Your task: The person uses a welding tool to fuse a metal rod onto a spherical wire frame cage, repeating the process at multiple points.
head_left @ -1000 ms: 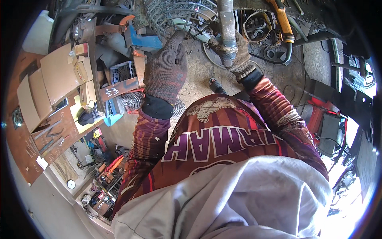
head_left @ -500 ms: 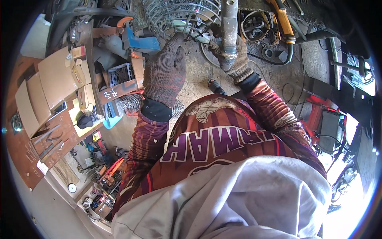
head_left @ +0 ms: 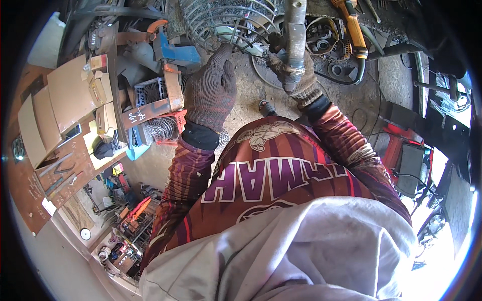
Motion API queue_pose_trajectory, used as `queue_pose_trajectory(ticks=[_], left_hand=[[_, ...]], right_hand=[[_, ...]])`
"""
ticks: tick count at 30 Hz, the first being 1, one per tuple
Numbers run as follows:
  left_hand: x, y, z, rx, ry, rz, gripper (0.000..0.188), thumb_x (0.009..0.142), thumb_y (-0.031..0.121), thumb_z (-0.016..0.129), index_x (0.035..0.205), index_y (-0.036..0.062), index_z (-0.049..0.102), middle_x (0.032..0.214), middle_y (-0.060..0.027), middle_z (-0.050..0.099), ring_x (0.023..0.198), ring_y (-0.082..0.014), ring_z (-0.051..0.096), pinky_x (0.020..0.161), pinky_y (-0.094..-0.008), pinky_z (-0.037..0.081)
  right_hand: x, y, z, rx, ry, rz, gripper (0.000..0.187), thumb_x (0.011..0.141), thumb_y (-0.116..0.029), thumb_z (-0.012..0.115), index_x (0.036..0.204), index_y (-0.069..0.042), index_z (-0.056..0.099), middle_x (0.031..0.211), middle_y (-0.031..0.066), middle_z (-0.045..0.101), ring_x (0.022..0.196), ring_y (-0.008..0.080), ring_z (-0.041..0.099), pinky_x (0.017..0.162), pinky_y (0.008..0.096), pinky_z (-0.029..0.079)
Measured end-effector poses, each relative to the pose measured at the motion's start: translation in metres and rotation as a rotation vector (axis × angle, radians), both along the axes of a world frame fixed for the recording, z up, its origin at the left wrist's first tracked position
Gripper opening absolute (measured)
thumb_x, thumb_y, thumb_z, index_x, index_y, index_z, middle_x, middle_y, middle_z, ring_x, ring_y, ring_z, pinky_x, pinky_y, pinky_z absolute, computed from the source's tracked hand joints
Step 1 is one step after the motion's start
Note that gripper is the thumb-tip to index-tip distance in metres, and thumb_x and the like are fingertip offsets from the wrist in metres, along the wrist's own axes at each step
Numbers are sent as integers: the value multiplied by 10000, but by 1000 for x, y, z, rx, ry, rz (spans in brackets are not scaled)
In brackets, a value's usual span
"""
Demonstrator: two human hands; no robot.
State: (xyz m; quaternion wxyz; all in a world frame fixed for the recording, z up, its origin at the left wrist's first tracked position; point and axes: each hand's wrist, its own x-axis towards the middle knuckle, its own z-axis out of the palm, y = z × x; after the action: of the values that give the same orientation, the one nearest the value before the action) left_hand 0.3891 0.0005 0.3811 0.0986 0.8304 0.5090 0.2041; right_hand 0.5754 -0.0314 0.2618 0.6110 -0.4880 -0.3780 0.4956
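Observation:
My left hand point(head_left: 212, 93), in a dirty brown knit glove, reaches to the near edge of a round cage of bent metal wire point(head_left: 228, 22). Its fingers are pressed together at the thin dark rods there; whatever they hold is hidden behind the glove. In a matching glove, my right hand point(head_left: 305, 83) is closed around a thick, scuffed metal pipe point(head_left: 296, 32). This pipe stands roughly upright in the picture, just right of the wire cage, and covers part of the hand.
A yellow-orange power tool point(head_left: 354, 30) with a black cord lies at the upper right, beside an open round machine part point(head_left: 321, 37). On the left stands a workbench point(head_left: 35, 200) with cardboard boxes point(head_left: 70, 100). A red and black machine point(head_left: 409, 163) sits at the right.
My right hand and the pipe have shifted slightly right and down. My left hand stays by the cage's edge. The surroundings have slid a little left as my view moved.

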Motion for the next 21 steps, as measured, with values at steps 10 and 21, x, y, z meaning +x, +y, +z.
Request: queue_pose_trajectory(ticks=[10, 21], left_hand=[[-6, 5, 6, 38, -11, -79, 276, 933, 145, 617, 1205, 108, 643, 1064, -193, 700, 968, -397, 669, 797, -445, 539], [0, -1, 8, 19, 9, -28, 288, 927, 162, 623, 1213, 142, 648, 876, -194, 688, 756, -391, 655, 672, -463, 504]], right_hand=[[-7, -2, -3, 89, 107, 9, 369, 869, -108, 759, 1186, -42, 582, 1053, 65, 656, 902, 106, 642, 737, 249, 546], [-8, -2, -4, 135, -182, 63, 448, 881, -60, 732, 1286, -35, 541, 1164, 77, 645, 1020, 160, 644, 894, 311, 553]])
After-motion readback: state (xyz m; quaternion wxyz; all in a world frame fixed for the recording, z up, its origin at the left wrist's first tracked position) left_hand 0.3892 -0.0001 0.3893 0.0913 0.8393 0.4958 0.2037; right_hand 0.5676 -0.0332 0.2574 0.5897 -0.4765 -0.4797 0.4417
